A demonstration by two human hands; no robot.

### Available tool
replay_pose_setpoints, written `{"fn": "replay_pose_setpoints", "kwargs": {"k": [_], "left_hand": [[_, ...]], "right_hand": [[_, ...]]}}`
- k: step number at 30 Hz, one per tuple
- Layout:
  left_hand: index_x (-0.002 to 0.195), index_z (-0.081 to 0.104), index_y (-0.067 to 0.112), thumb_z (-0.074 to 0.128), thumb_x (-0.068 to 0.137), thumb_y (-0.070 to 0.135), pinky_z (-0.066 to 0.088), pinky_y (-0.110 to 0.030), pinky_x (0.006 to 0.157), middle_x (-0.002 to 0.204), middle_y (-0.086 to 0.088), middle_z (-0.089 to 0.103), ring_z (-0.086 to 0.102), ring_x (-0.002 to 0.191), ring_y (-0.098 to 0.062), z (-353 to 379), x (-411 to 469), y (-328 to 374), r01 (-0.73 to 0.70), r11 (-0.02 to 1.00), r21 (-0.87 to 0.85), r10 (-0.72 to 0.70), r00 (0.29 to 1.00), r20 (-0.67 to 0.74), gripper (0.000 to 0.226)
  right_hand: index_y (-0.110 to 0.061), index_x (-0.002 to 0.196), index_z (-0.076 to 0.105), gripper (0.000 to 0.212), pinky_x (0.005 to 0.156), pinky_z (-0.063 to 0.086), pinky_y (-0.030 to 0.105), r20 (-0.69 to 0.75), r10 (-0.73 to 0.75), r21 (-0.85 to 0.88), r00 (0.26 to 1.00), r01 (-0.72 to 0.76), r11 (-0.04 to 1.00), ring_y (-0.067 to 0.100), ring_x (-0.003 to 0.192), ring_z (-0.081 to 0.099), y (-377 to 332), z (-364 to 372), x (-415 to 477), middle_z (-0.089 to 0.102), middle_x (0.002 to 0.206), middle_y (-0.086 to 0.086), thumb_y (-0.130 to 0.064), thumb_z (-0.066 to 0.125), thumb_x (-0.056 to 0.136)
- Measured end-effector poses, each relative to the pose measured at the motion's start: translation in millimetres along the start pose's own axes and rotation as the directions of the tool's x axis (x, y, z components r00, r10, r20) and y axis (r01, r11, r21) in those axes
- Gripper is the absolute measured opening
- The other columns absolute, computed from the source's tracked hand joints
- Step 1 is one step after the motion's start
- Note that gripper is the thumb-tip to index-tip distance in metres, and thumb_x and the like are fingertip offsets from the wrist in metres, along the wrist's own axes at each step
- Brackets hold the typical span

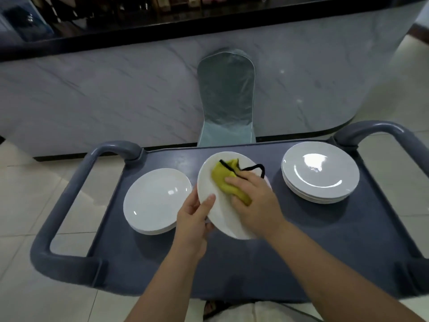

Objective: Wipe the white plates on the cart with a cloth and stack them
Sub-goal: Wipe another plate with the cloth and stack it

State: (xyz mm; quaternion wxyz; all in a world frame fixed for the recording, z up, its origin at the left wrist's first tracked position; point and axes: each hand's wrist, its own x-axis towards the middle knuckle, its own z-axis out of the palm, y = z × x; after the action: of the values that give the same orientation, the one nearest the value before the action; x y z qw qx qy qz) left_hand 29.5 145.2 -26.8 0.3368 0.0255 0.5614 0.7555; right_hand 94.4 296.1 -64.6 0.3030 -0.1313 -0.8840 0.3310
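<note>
Grey-blue plastic cart (pixel 301 240) w/ a flat matte top and a looped handle at each end is seen from above, parked on pale glossy floor tiles (pixel 23 194). Beyond it a chair in a grey-green fabric cover (pixel 226 96) is set against a grey marble-look counter front (pixel 92 101) under a dark glossy countertop (pixel 139 31). One white round plate (pixel 206 182) is held tilted above the cart's middle, its lower-left rim pinched by the left hand (pixel 193 219), thumb on the face, fingers behind. A bunched yellow cloth w/ black edging (pixel 224 176) is pressed onto the plate's face by the right hand (pixel 253 201), fingers laid fairly straight across it. A left stack of white plates (pixel 155 201) and a right stack of white plates (pixel 320 173) are resting on the cart, approx. level w/ each other.
</note>
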Motion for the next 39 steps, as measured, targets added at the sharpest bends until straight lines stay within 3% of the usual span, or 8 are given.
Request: {"fn": "replay_pose_setpoints", "kwargs": {"k": [5,9,14,17,23,31,35,39], "left_hand": [[0.13,0.058,0.025,0.059,0.09,0.015,0.059,-0.036,0.065,0.116,-0.003,0.07,0.069,0.098,-0.023,6.1,-3.5,1.3,-0.063,0.998,-0.015,0.061,0.993,-0.105,0.041],[0.127,0.06,0.024,0.061,0.09,0.011,0.058,-0.037,0.065,0.112,0.002,0.071,0.067,0.097,-0.018,28.4,-13.2,-15.7,-0.07,0.994,0.08,0.076,0.994,-0.078,0.039],[0.126,0.061,0.02,0.062,0.086,0.025,0.058,-0.036,0.065,0.109,-0.004,0.07,0.066,0.092,-0.02,52.7,-12.6,-16.1,-0.074,0.996,0.049,0.078,0.993,-0.093,0.041],[0.128,0.06,0.023,0.062,0.081,0.035,0.057,-0.042,0.077,0.118,-0.008,0.069,0.066,0.103,-0.026,43.6,-10.5,-7.6,-0.109,0.993,0.054,0.116,0.983,-0.144,0.048],[0.112,0.067,0.034,0.053,0.097,0.028,0.057,-0.028,0.069,0.099,0.01,0.074,0.069,0.09,-0.007,36.9,-15.8,-5.0,-0.208,0.946,0.249,0.269,0.932,-0.243,0.022],[0.083,0.072,0.026,0.06,0.091,0.028,0.041,-0.02,0.06,0.069,0.013,0.066,0.058,0.068,-0.007,60.3,-9.3,-6.9,-0.378,0.271,0.885,0.641,0.757,0.127,0.016],[0.077,0.07,0.022,0.053,0.088,0.037,0.04,-0.022,0.058,0.066,0.006,0.064,0.055,0.065,-0.014,60.7,-10.2,-4.6,-0.451,0.224,0.864,0.714,0.679,0.17,0.025],[0.072,0.062,0.022,0.049,0.084,0.03,0.037,-0.027,0.051,0.058,0.005,0.058,0.046,0.055,-0.013,70.1,-12.3,-8.2,-0.483,0.141,0.864,0.711,0.657,0.251,0.019]], "right_hand": [[-0.021,0.118,0.063,0.037,0.095,0.047,0.035,0.249,-0.384,0.121,0.889,0.365,0.923,0.023,0.113,0.055,41.3,-27.3,-55.5,0.055,0.127,0.003,-0.015,0.067,0.082],[-0.018,0.111,0.07,0.036,0.088,0.051,0.047,0.174,-0.158,-0.046,0.972,0.168,0.985,0.019,0.107,0.051,80.9,-60.2,-16.4,0.06,0.121,0.007,-0.029,0.057,0.08],[-0.014,0.12,0.067,0.039,0.107,0.03,0.018,0.127,-0.168,0.136,0.978,0.151,0.979,0.019,0.117,0.047,20.5,-45.9,4.8,0.056,0.13,0.012,-0.026,0.057,0.085],[-0.013,0.127,0.062,0.037,0.107,0.037,0.029,0.293,-0.431,0.243,0.853,0.37,0.897,0.021,0.12,0.048,23.9,-56.3,-23.9,0.051,0.131,0.005,-0.02,0.058,0.091],[-0.019,0.116,0.07,0.034,0.114,0.028,0.036,0.346,-0.537,0.136,0.769,0.525,0.84,0.022,0.125,0.048,54.2,-116.0,4.7,0.063,0.123,-0.002,-0.027,0.04,0.103],[-0.025,0.122,0.066,0.039,0.11,0.033,0.026,0.342,-0.374,0.385,0.862,0.235,0.893,0.011,0.132,0.042,35.6,-141.3,55.1,0.057,0.128,-0.006,-0.009,0.065,0.086],[-0.039,0.134,0.05,0.066,0.108,0.032,0.028,0.539,-0.177,0.107,0.823,0.142,0.984,0.006,0.123,0.038,37.8,-129.0,50.4,0.05,0.128,-0.016,-0.053,0.076,0.075],[-0.022,0.102,0.063,0.071,0.076,0.037,0.025,0.289,-0.293,-0.155,0.911,0.346,0.925,0.012,0.087,0.043,16.3,-103.4,38.3,0.057,0.099,-0.007,-0.076,0.068,0.057]]}}
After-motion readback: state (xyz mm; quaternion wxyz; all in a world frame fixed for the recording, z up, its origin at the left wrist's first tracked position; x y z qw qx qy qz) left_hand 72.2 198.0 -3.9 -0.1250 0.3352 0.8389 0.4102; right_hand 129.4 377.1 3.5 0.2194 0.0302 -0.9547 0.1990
